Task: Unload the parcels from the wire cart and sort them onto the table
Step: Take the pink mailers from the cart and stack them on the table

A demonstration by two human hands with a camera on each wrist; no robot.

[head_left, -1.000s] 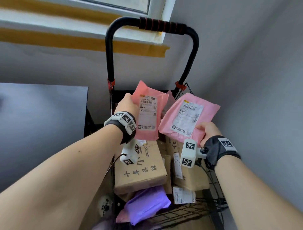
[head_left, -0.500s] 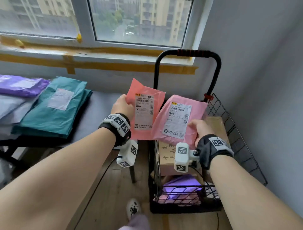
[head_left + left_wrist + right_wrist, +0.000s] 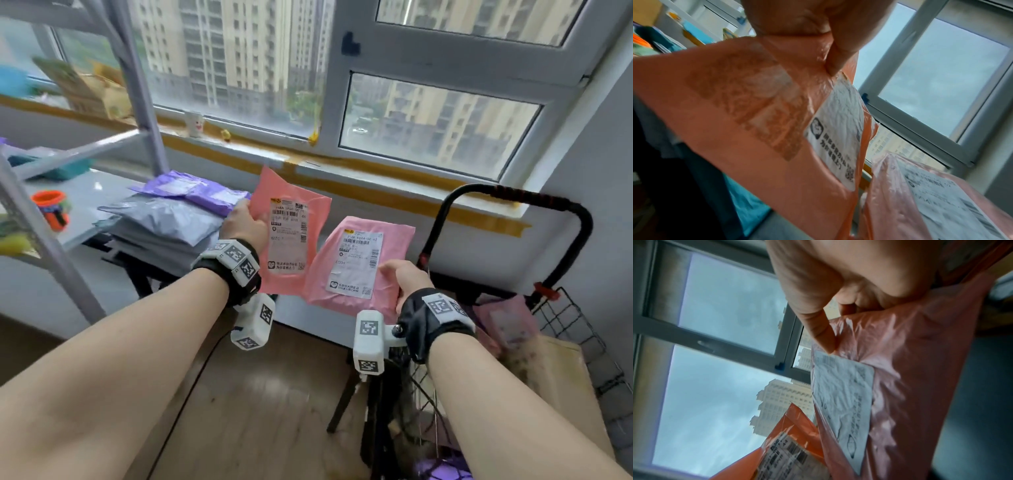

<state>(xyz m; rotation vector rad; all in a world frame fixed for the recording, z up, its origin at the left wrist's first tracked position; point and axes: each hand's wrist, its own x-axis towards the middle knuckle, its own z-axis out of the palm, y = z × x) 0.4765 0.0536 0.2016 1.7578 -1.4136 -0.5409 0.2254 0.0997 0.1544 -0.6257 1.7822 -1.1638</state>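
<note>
My left hand [image 3: 244,224] pinches a salmon-pink mailer [image 3: 291,219] by its left edge and holds it upright, label toward me; the left wrist view shows the same mailer [image 3: 748,129] under my thumb [image 3: 838,55]. My right hand [image 3: 404,277] grips a paler pink mailer [image 3: 363,260] at its lower right corner, seen in the right wrist view as a crinkled pink mailer [image 3: 910,369]. Both parcels hang in the air between the table [image 3: 82,202] and the wire cart [image 3: 561,318]. The cart holds a cardboard box [image 3: 561,373], a pink parcel [image 3: 507,318] and a purple parcel [image 3: 442,469].
On the table lie stacked grey mailers [image 3: 161,222] with purple mailers [image 3: 195,188] on top. A grey metal shelf frame [image 3: 51,240] stands at the left with an orange object [image 3: 51,209] behind it. The windowsill [image 3: 342,178] runs along the far wall. Wooden floor [image 3: 257,411] lies below.
My view has swung left and up from the cart toward the table and window. Both hands kept their pink mailers and carried them out of the cart, leftward toward the table.
</note>
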